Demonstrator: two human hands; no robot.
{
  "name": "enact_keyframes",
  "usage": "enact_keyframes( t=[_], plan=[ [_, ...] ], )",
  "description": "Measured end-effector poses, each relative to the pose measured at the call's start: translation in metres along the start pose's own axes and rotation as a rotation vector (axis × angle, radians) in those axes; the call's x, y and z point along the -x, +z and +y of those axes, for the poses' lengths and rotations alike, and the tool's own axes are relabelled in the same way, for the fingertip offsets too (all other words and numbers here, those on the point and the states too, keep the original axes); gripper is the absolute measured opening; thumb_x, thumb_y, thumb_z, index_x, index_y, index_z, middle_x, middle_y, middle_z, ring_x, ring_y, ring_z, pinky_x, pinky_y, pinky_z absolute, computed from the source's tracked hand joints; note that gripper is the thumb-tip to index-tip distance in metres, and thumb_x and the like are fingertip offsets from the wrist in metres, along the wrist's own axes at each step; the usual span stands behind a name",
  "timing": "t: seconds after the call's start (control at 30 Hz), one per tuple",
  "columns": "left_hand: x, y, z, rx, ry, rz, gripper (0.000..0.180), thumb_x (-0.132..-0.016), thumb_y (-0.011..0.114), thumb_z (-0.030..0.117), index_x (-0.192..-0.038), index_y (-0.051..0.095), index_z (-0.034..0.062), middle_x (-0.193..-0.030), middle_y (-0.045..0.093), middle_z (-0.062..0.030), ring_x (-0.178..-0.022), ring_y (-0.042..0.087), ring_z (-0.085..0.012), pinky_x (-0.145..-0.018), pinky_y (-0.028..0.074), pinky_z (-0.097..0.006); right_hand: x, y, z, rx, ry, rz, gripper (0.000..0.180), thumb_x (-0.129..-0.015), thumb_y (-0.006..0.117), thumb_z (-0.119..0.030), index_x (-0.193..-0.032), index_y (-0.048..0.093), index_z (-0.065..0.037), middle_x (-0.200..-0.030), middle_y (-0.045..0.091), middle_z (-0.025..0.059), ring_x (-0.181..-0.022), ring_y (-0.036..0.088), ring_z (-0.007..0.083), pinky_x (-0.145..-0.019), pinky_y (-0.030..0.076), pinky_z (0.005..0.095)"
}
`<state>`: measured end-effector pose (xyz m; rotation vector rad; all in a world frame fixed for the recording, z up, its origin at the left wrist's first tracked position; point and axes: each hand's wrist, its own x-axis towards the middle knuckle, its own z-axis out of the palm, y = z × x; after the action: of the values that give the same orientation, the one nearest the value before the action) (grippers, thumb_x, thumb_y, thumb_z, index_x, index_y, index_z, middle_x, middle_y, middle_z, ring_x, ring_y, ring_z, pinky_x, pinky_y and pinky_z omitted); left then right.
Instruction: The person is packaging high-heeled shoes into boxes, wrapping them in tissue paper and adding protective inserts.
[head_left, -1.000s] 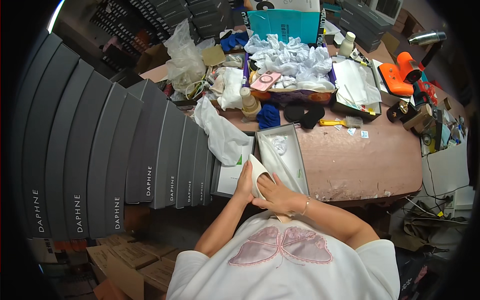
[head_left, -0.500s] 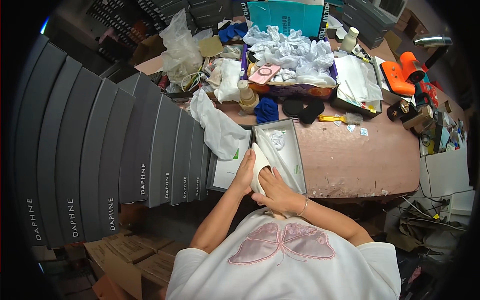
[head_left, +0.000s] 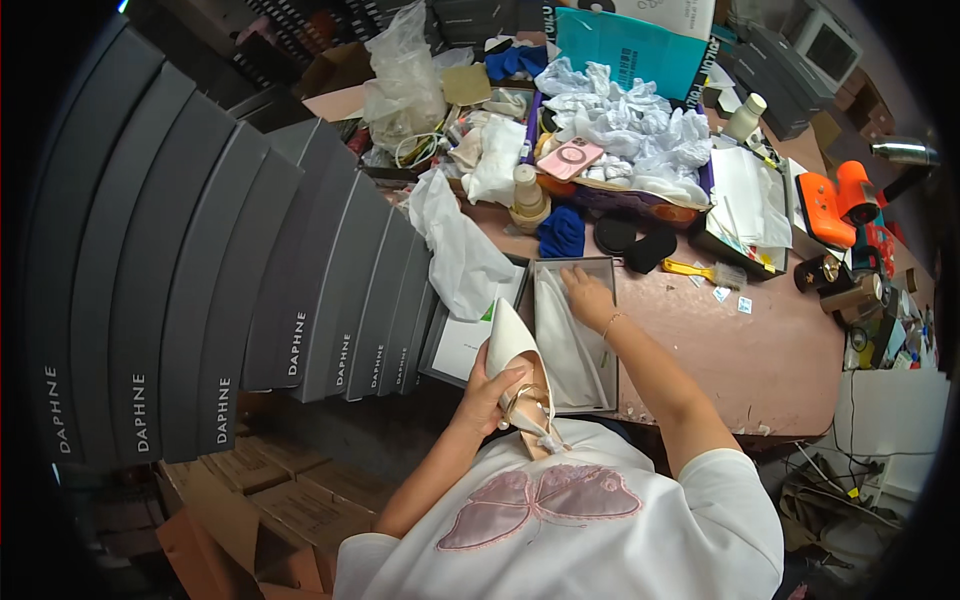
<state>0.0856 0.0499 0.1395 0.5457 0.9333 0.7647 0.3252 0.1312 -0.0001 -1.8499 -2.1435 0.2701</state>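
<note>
A white pointed-toe shoe (head_left: 511,342) with an ankle strap and a buckle is tilted toe-up near my chest. My left hand (head_left: 486,396) is closed around its side. The right arm stretches forward, and my right hand (head_left: 592,300) is down in the far end of an open grey shoebox (head_left: 613,350), its fingers curled over the spot where a paper wad lay. Whatever the fingertips hold is hidden. White tissue paper (head_left: 566,345) lies along the box. Left of it, the other box half (head_left: 440,345) has a white card inside and white tissue (head_left: 455,255) hanging over it.
Dark grey shoeboxes (head_left: 215,280) stand in a row at the left. Behind the open box are a bottle (head_left: 529,195), a blue cloth (head_left: 562,232), black pads (head_left: 650,250), a yellow-handled brush (head_left: 700,271) and a carton of crumpled paper (head_left: 640,130) with a pink phone (head_left: 570,158).
My right hand has come out of the shoe and reached forward into the box. My left hand now holds the shoe alone, turned so its opening and strap show. The view has shifted slightly.
</note>
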Motion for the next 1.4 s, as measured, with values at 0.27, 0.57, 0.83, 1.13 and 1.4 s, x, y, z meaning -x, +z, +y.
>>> enact_keyframes(
  t=[0.27,0.57,0.83,1.13,1.4],
  plan=[
    [0.006,-0.034,-0.051,0.269,-0.041,0.069,0.05,-0.092,0.047,0.003,-0.138,0.03,0.0088,-0.126,0.049,-0.0142,-0.111,0.056,-0.03,-0.09,0.051,-0.046,0.016,-0.105,-0.024,-0.481,0.115,0.097,0.027,-0.076,0.067,-0.013,-0.1,0.059,-0.003,-0.094,0.06,0.0127,-0.074,0.064,0.0291,-0.063,0.052,0.0385],
    [-0.001,0.005,-0.026,0.085,-0.101,-0.247,0.066,-0.087,0.049,0.002,-0.143,0.018,0.0172,-0.132,0.04,-0.011,-0.117,0.051,-0.0246,-0.098,0.047,-0.047,0.082,-0.131,-0.104,-0.27,-0.135,0.006,0.033,-0.066,0.076,-0.013,-0.091,0.055,-0.008,-0.086,0.056,0.0086,-0.071,0.061,0.0283,-0.058,0.05,0.0373],
    [-0.009,0.006,-0.025,0.117,-0.197,-0.259,0.066,-0.083,0.049,0.001,-0.141,0.023,0.0179,-0.126,0.044,-0.0108,-0.111,0.055,-0.0254,-0.092,0.051,-0.049,0.085,-0.141,-0.107,-0.344,-0.078,-0.052,0.026,-0.07,0.072,-0.015,-0.087,0.054,-0.008,-0.086,0.057,0.0094,-0.072,0.063,0.0308,-0.061,0.05,0.0406],
    [-0.001,0.001,-0.021,0.093,-0.214,-0.198,0.066,-0.084,0.045,0.002,-0.143,0.02,0.0174,-0.128,0.045,-0.0117,-0.114,0.054,-0.0258,-0.091,0.05,-0.049,0.067,-0.12,-0.12,-0.282,-0.016,-0.065,0.024,-0.074,0.069,-0.018,-0.093,0.058,-0.008,-0.091,0.059,0.009,-0.081,0.064,0.0294,-0.064,0.052,0.0371],
    [-0.001,0.006,-0.025,0.04,-0.125,-0.286,0.07,-0.085,0.041,0.002,-0.146,0.012,0.02,-0.135,0.039,-0.0102,-0.119,0.049,-0.0228,-0.091,0.051,-0.042,0.059,-0.119,-0.102,-0.286,-0.059,0.289,0.037,-0.07,0.077,-0.029,-0.098,0.062,-0.008,-0.089,0.059,0.0098,-0.072,0.062,0.0293,-0.061,0.05,0.0369]
  ],
)
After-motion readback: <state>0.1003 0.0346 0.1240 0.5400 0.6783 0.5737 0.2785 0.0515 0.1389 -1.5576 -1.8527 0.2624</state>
